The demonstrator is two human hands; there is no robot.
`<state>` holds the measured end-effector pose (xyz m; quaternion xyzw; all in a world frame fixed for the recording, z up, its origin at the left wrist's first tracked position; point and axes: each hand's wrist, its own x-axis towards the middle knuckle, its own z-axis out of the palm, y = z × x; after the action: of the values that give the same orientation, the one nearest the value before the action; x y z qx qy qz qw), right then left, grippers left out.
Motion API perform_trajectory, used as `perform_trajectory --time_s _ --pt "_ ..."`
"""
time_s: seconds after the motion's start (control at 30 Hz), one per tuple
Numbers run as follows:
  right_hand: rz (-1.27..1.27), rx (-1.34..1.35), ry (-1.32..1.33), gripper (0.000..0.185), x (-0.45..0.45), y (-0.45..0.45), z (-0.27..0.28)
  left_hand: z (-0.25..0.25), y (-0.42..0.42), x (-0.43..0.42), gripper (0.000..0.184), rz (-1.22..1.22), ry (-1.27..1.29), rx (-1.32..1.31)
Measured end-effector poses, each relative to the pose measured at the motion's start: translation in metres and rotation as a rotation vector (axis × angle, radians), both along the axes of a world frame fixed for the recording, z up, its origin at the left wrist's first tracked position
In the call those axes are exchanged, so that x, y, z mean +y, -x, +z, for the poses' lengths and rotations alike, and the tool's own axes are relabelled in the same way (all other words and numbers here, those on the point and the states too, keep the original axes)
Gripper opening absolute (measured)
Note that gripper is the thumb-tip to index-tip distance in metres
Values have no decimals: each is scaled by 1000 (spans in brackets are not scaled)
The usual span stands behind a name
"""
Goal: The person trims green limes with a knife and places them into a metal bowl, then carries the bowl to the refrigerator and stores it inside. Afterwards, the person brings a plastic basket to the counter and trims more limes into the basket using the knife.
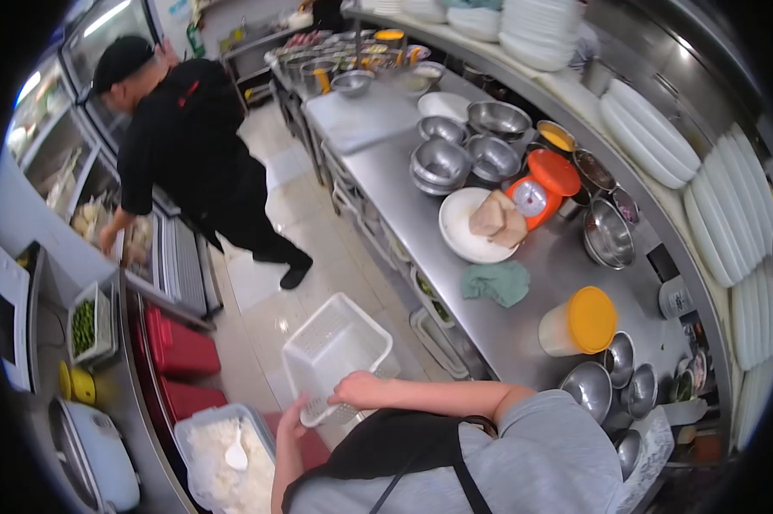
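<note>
In front of my body is a white perforated plastic basket (pixel 335 343), tilted and with nothing visible inside. My right hand (pixel 359 391) is closed on its near side, the knuckles turned up. At the basket's near left corner, my left hand (pixel 292 421) grips the edge, its fingers partly hidden. Just left of that hand stands a clear plastic tub (pixel 181 428) of white rice-like food, with a white spoon (pixel 236 450) lying on top.
On the right, a steel counter (pixel 386 184) carries metal bowls (pixel 438 163), an orange scale (pixel 554 176), a plate with pale blocks, a green cloth (pixel 495 283) and a yellow-lidded container (pixel 588 321). A co-worker in black (pixel 202 154) reaches into a fridge at left. Red bins (pixel 181 343) line the floor.
</note>
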<state>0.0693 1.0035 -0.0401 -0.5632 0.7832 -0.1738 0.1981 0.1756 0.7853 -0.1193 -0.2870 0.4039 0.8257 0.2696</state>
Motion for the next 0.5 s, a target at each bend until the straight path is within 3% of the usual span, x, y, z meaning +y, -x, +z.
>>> perform_trajectory --time_s 0.07,0.13,0.17,0.27,0.3,0.37,0.5 --pt "43 39 -47 35 1 8 16 -35 6 -20 40 84 187 -120" --pt "112 -90 116 30 9 27 33 -51 15 -45 41 142 187 -83" --pt "102 -65 112 30 13 40 39 -35 23 -42 42 197 215 -12" --pt "-139 0 514 34 17 80 48 21 18 -48 47 352 343 119" --pt "-109 4 509 34 18 96 45 32 13 -53 49 413 413 150" --pt "-425 -60 404 36 19 125 39 63 -3 -60 54 549 474 235" --pt "-355 -50 353 33 -2 159 37 80 -42 -106 66 786 488 372"
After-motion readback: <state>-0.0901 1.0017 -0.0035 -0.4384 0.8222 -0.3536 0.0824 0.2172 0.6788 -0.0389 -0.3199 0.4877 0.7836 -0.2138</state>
